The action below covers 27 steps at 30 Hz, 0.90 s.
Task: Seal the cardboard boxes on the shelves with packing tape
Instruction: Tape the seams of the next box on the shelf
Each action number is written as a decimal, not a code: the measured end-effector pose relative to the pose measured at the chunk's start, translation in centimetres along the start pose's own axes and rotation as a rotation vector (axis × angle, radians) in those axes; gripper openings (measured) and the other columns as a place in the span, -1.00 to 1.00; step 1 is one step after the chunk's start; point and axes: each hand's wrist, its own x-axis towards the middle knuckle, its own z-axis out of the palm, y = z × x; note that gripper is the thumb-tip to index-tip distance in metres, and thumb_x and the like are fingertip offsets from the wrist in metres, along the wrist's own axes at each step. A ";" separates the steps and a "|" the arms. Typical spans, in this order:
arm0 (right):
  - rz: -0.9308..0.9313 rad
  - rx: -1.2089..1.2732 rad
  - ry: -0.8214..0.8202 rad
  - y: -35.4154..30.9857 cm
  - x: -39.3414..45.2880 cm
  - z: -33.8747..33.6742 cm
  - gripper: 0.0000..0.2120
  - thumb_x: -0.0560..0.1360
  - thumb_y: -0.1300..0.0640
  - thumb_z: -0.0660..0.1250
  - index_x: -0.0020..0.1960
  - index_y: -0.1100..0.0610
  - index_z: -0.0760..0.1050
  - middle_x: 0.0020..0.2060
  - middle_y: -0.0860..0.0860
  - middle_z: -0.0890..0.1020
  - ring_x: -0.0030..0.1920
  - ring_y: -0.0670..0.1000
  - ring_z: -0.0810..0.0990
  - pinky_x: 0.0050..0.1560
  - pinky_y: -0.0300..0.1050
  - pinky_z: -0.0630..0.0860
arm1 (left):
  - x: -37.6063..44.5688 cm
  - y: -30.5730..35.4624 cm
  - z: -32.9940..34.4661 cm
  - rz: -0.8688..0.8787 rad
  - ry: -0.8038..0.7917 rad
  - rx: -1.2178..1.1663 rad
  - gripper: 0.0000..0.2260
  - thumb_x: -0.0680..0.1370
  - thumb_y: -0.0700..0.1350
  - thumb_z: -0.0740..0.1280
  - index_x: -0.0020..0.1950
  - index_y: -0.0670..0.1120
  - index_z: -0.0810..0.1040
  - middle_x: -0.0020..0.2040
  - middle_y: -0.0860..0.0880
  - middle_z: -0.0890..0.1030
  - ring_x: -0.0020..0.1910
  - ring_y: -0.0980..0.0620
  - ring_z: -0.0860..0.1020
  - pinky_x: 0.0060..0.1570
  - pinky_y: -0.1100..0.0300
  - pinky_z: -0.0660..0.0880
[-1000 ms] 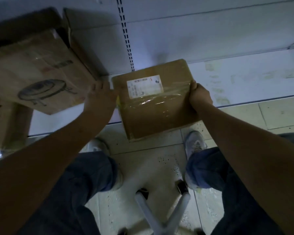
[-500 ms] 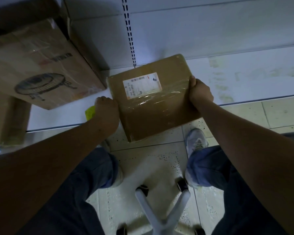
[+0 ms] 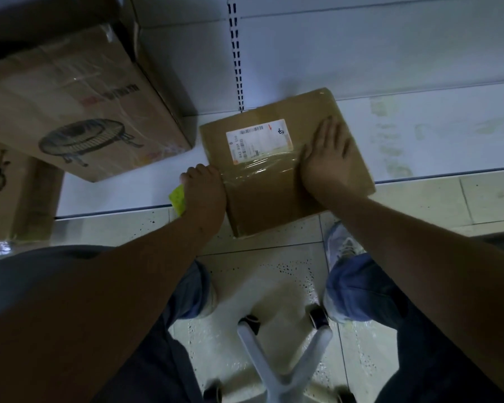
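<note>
Box (image 3: 274, 196) under right hand (image 3: 328, 158), left hand (image 3: 204, 189) beside

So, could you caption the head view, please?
Right hand flat on the taped box; left hand at its edge.

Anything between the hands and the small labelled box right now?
Nothing visible. The right hand lies flat on the small box; the left hand, holding something yellow, is against its left edge.

matt cardboard box (image 3: 285, 181) — glossy clear tape (image 3: 262, 167)
</note>
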 end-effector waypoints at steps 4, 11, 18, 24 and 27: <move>-0.331 0.020 -0.116 -1.8 -3.7 1.5 -0.35 0.68 -0.10 -0.12 0.58 0.27 -0.23 0.56 0.19 -0.22 0.58 0.15 -0.24 0.57 0.08 -0.21 | 0.2 2.8 -2.2 -0.035 -0.071 -0.250 -0.73 0.58 -0.16 0.28 0.24 -0.23 0.40 0.16 -0.19 0.54 0.15 -0.17 0.52 0.20 -0.06 0.42; -0.398 -0.010 -0.350 6.9 3.1 -5.6 -0.31 0.66 -0.10 0.08 0.61 0.20 -0.15 0.60 0.12 -0.12 0.59 0.11 -0.16 0.56 0.00 -0.16 | 1.0 4.0 -7.3 0.313 -0.670 -1.348 -0.74 0.58 -0.20 0.35 0.26 -0.16 0.56 0.11 -0.15 0.61 0.06 -0.12 0.61 0.11 0.01 0.58; -0.284 -0.186 -0.380 6.3 -1.5 -3.9 0.21 0.41 -0.49 0.19 0.52 0.26 -0.45 0.48 0.32 -0.42 0.49 0.34 -0.41 0.51 0.29 -0.26 | -1.9 9.9 -3.5 0.299 -0.580 -1.506 -0.79 0.66 -0.15 0.28 0.24 -0.21 0.54 0.00 -0.10 0.61 -0.43 0.39 0.55 -0.39 0.49 0.48; -0.314 -0.237 -0.418 6.0 -0.7 -3.5 0.37 0.31 -0.49 0.34 0.48 0.28 -0.52 0.44 0.36 -0.46 0.45 0.39 -0.46 0.48 0.37 -0.28 | -1.9 11.0 -3.1 0.243 -0.480 -1.533 -0.83 0.69 -0.13 0.20 0.11 -0.20 0.52 -0.27 0.00 0.51 -0.49 0.25 0.54 -0.49 0.50 0.40; -0.337 -0.253 -0.430 5.1 0.6 -3.4 0.41 0.27 -0.49 0.38 0.47 0.30 -0.52 0.43 0.40 -0.45 0.44 0.42 -0.46 0.46 0.43 -0.26 | -1.9 12.4 -2.5 0.131 -0.488 -1.610 -0.78 0.69 -0.08 0.20 0.06 -0.23 0.48 -0.24 -0.13 0.57 -0.38 0.07 0.55 -0.49 0.38 0.46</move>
